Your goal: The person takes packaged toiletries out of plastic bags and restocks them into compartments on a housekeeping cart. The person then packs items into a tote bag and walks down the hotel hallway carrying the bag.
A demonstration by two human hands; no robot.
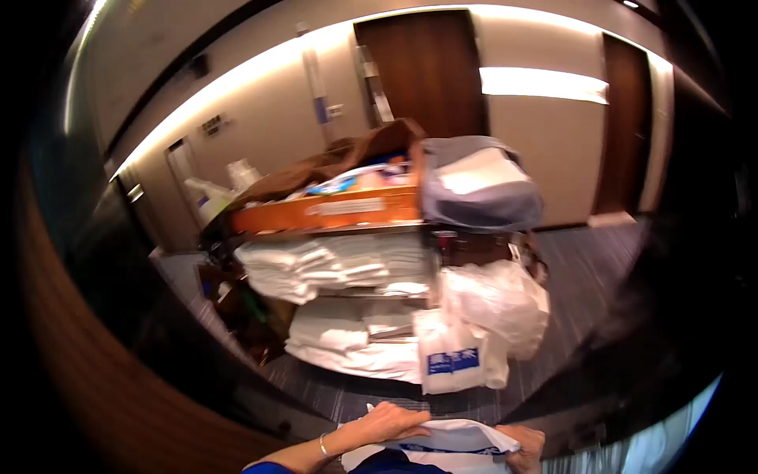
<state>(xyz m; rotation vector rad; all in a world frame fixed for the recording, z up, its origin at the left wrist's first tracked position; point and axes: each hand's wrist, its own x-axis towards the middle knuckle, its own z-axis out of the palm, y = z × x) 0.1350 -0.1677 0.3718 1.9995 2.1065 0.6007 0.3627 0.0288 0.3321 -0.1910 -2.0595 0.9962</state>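
At the bottom of the head view, a white bag with blue print (466,437) is stretched between my two hands. My left hand (387,423), with a bracelet at the wrist, has its fingers closed over the bag's upper left edge. On the opposite side my right hand (525,446) grips the rim in a fist. The bag's lower part is cut off by the frame. Beyond my hands stands a housekeeping cart (430,292) with folded white linens (339,265) on its shelves. Plastic bags (493,304) hang at its right end, one bearing similar blue print.
An orange-sided tray (324,213) with a brown cloth (316,170) and small packets tops the cart. Beside it sits a grey bag (482,197) with something white in it. Dark door-frame edges flank me. Brown doors (422,75) line the corridor wall behind the cart.
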